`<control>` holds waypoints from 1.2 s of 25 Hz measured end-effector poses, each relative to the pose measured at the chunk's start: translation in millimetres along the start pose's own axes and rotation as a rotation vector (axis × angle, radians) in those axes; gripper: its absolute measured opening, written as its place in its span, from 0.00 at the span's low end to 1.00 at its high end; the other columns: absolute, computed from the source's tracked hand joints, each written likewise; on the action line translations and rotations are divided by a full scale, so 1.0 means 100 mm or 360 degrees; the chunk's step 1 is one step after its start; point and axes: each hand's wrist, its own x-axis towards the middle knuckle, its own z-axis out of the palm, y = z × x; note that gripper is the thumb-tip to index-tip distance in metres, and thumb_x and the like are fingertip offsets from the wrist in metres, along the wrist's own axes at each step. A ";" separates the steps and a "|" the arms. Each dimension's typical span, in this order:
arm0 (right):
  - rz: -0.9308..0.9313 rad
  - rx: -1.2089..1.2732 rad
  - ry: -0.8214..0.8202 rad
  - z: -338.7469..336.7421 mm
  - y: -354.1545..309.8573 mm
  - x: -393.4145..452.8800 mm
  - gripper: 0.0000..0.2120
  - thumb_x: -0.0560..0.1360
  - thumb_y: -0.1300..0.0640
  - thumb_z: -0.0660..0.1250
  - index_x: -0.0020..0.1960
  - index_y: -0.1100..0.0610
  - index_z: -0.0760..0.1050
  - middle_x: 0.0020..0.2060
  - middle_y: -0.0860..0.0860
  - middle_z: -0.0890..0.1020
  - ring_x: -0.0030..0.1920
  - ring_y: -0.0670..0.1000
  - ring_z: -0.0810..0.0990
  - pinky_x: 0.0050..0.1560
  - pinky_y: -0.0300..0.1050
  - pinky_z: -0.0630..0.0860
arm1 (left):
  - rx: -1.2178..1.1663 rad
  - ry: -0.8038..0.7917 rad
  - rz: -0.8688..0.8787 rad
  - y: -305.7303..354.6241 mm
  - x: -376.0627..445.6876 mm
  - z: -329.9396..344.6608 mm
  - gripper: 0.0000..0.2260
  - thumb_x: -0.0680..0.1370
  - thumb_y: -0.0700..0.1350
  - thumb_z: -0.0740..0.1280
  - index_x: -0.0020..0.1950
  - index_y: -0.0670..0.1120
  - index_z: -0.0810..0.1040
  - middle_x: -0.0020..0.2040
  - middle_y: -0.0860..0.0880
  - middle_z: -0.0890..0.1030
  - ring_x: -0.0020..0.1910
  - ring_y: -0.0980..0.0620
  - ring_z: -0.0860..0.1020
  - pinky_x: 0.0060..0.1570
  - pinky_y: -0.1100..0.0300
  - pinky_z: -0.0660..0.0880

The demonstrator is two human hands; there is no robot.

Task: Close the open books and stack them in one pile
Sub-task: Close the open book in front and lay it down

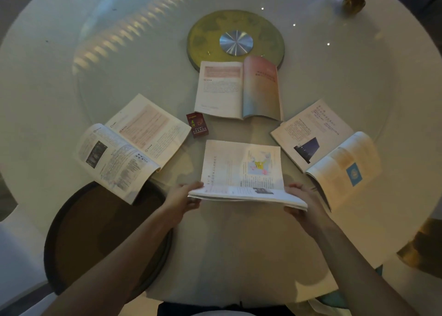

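Observation:
Several open books lie on a round white table [239, 239]. The nearest open book [241, 167], showing a map page, is gripped at its near corners: my left hand [184, 198] holds the left corner, my right hand [302, 203] the right corner, and its near edge is lifted off the table. A second open book [134, 143] lies at the left, partly over the table's edge. A third open book [239, 90] with a pink page lies beyond, in the middle. A fourth open book [327, 148] lies at the right.
A small red box [197, 125] sits between the books. A gold turntable disc [235, 38] with a silver hub marks the table's centre. A dark round stool [100, 234] stands below the left book. A gold cup [353, 3] is at the far right.

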 end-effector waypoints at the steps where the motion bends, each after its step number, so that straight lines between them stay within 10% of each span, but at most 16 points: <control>1: 0.0023 0.0035 -0.0040 0.04 -0.09 0.05 0.01 0.79 0.65 0.66 0.49 0.63 0.76 0.36 0.57 0.81 0.28 0.47 0.82 0.28 0.41 0.79 | -0.0049 -0.0027 -0.0008 0.07 0.02 0.04 0.17 0.80 0.44 0.69 0.61 0.31 0.77 0.51 0.37 0.84 0.37 0.49 0.82 0.33 0.61 0.79; 8: 0.0154 -0.0037 0.0083 0.25 -0.41 0.42 0.11 0.84 0.55 0.60 0.56 0.62 0.76 0.39 0.59 0.82 0.38 0.57 0.83 0.37 0.50 0.84 | 0.0032 0.0185 0.0031 0.34 0.30 0.18 0.21 0.82 0.59 0.59 0.60 0.44 0.77 0.53 0.41 0.83 0.53 0.41 0.84 0.47 0.51 0.82; 14: -0.0032 -0.1534 0.0159 0.31 -0.46 0.60 0.18 0.80 0.47 0.67 0.47 0.63 0.81 0.41 0.58 0.83 0.37 0.56 0.81 0.40 0.49 0.80 | 0.0200 0.0364 -0.0123 0.01 0.39 0.28 0.15 0.81 0.50 0.67 0.62 0.42 0.76 0.50 0.44 0.81 0.45 0.47 0.81 0.44 0.56 0.80; 20: -0.0954 -0.2567 -0.0109 0.61 -0.38 0.90 0.31 0.81 0.54 0.65 0.81 0.57 0.59 0.81 0.57 0.61 0.80 0.58 0.62 0.77 0.54 0.62 | 0.0037 0.0377 -0.0018 -0.18 0.31 0.52 0.10 0.80 0.43 0.67 0.61 0.48 0.74 0.48 0.48 0.79 0.48 0.47 0.78 0.42 0.59 0.79; 23: -0.0936 -0.2623 0.0071 0.69 -0.31 0.97 0.24 0.81 0.55 0.62 0.76 0.59 0.65 0.73 0.59 0.71 0.72 0.62 0.71 0.70 0.57 0.69 | 0.0118 0.0406 0.0066 -0.15 0.33 0.54 0.14 0.79 0.44 0.69 0.64 0.46 0.75 0.53 0.49 0.80 0.54 0.48 0.79 0.53 0.53 0.79; 30: -0.0637 -0.2014 0.0186 0.48 0.25 0.58 0.07 0.79 0.55 0.67 0.51 0.56 0.70 0.45 0.56 0.79 0.51 0.63 0.81 0.41 0.51 0.70 | 0.0326 0.0200 0.0331 -0.06 0.40 0.58 0.24 0.79 0.44 0.70 0.75 0.46 0.71 0.68 0.49 0.78 0.52 0.60 0.82 0.43 0.70 0.78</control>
